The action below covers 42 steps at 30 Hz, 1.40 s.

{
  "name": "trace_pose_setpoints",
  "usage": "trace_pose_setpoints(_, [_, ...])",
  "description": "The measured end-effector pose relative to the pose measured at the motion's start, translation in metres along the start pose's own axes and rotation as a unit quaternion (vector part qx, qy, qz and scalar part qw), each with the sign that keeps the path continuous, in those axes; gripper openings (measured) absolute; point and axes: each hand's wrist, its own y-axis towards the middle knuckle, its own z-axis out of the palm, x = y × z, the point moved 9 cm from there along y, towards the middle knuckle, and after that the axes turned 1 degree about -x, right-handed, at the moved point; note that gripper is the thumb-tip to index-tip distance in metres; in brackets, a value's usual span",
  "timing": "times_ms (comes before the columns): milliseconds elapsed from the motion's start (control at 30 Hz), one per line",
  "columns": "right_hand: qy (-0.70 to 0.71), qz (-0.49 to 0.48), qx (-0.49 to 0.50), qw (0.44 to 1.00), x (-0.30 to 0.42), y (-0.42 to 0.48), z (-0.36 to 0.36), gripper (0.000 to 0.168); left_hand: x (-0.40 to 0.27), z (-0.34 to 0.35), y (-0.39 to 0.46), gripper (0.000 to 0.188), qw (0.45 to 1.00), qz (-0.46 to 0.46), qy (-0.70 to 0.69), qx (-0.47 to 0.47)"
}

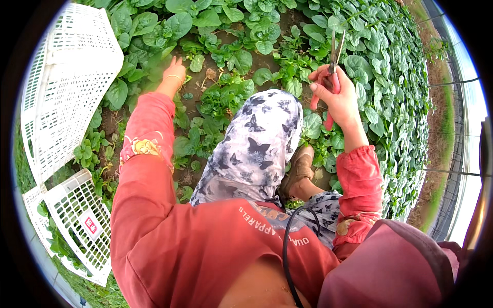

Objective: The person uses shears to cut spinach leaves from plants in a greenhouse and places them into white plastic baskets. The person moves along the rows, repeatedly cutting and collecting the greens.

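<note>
My right hand (341, 94) holds scissors (333, 73) with red handles, their blades a little apart and pointing up in the picture, above the leafy green plants (294, 71). At the upper left my left hand (175, 75) reaches down beside broad green leaves (179, 25), its fingers apart. Some of its fingers are blurred or hidden, so whether it touches a leaf cannot be told. A thin band circles the left wrist. Between my hands lie low plants, brown soil and a dry leaf (210, 74).
A large white perforated plastic crate (69, 77) stands at the left. Below it, another white crate (86, 223) has green leaves in it. My knee in butterfly-print cloth (258, 142) and a brown shoe (301, 165) are among the plants. Dense leaves cover the right side.
</note>
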Motion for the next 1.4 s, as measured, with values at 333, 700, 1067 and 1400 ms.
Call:
trace_pose_setpoints(333, [0.028, 0.028, 0.061, 0.997, -0.029, 0.024, 0.024, 0.032, -0.057, -0.126, -0.084, 0.055, 0.791, 0.143, -0.580, -0.131])
trace_pose_setpoints(700, [-0.146, -0.229, -0.013, 0.962, 0.123, 0.015, -0.015, 0.036, -0.226, -0.298, -0.140, 0.061, 0.471, 0.206, -0.856, 0.060])
trace_pose_setpoints(1067, [-0.103, -0.125, -0.025, 0.986, 0.001, -0.009, -0.148, 0.025, -0.275, -0.355, -0.088, 0.054, 0.500, 0.257, -0.797, -0.223])
trace_pose_setpoints(1400, [0.040, -0.045, -0.195, 0.979, -0.157, -0.009, -0.337, 0.025, -0.256, -0.247, -0.001, 0.057, 0.752, 0.162, -0.602, -0.214])
